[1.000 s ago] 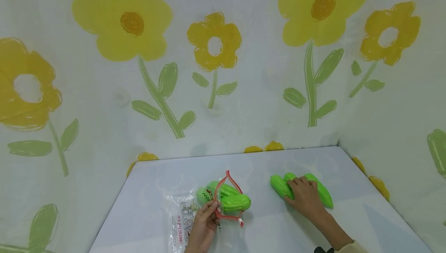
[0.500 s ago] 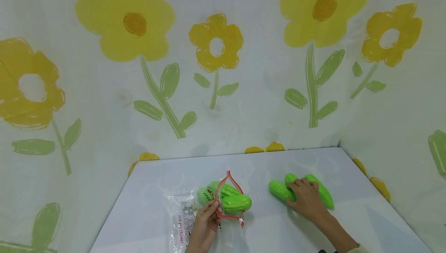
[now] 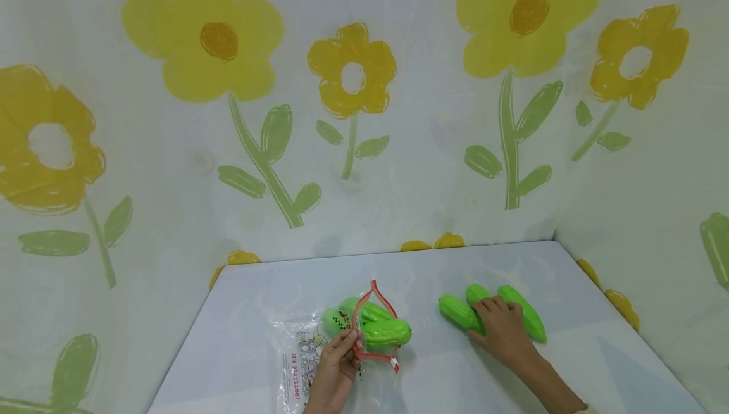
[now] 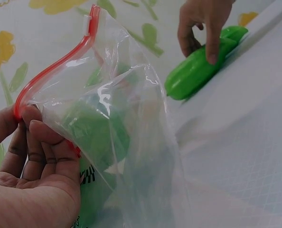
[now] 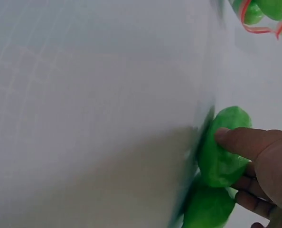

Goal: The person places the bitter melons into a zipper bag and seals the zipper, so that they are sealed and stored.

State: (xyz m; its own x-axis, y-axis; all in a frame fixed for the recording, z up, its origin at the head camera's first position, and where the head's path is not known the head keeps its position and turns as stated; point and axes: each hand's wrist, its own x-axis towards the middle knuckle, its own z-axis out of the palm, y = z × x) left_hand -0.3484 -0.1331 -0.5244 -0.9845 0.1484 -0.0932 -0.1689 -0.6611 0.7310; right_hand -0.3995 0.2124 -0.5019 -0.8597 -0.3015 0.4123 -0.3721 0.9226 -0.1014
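My left hand (image 3: 336,366) pinches the red zip rim (image 4: 51,71) of a clear plastic zip bag (image 3: 289,354), whose mouth gapes toward the right. Green toy cucumbers lie inside it; one cucumber (image 3: 393,333) sticks out through the mouth. Over on the right, my right hand (image 3: 504,332) grips the leftmost loose toy cucumber (image 3: 455,310), thumb (image 5: 231,140) on its near side and fingers on the far side. That cucumber rests on or very near the table. Beside it lie a second cucumber (image 3: 476,292), partly hidden by the hand, and a longer, pointed green piece (image 3: 531,319).
A white table (image 3: 421,275) carries everything. Behind it and on both sides hangs a white cloth (image 3: 410,180) printed with yellow flowers. The printed lower part of the bag lies flat at the left, near my left wrist.
The leftmost loose cucumber has shifted slightly left, away from the second one, and my right hand has moved a little right. My left hand keeps its hold on the bag.
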